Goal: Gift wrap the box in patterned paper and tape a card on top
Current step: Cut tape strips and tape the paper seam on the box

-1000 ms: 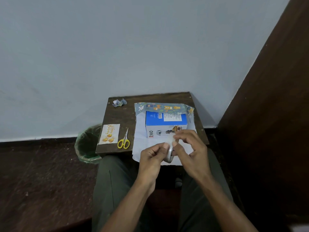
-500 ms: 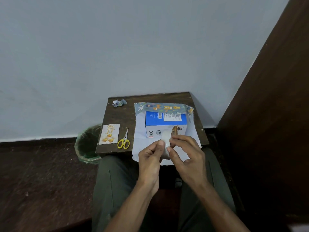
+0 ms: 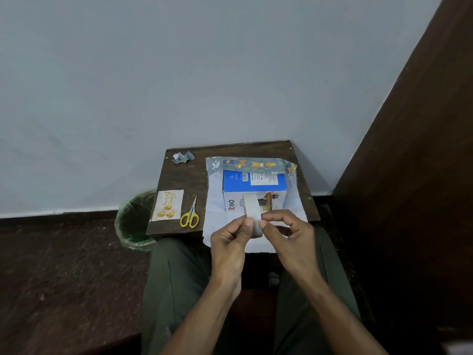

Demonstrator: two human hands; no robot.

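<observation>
A person sits on dark green-trousered legs [image 3: 176, 290] over a dark speckled floor [image 3: 56, 278], facing a small dark brown wooden worktop [image 3: 186, 180] pushed against a pale grey wall [image 3: 179, 73], with a dark wooden panel [image 3: 414, 175] rising on the right. Both hands are raised over the worktop's near edge: the left hand [image 3: 230, 242] and the right hand [image 3: 289, 234] each pinch a white roll of tape [image 3: 252, 211] between thumb and fingertips, holding it on edge in front of the box. Beneath and beyond them lies a sheet of wrapping paper [image 3: 215, 201], white side up, its far edge folded over to show a blue-grey animal pattern. On the sheet stands the blue and white cardboard box [image 3: 253, 180], unwrapped. Left of the paper lie yellow-handled scissors [image 3: 190, 216], and just beside them a white birthday card with gold balloons [image 3: 167, 204]. A crumpled paper scrap [image 3: 183, 157] sits at the far left corner. A green-lined waste bin [image 3: 133, 221] stands on the floor by the worktop's left side.
</observation>
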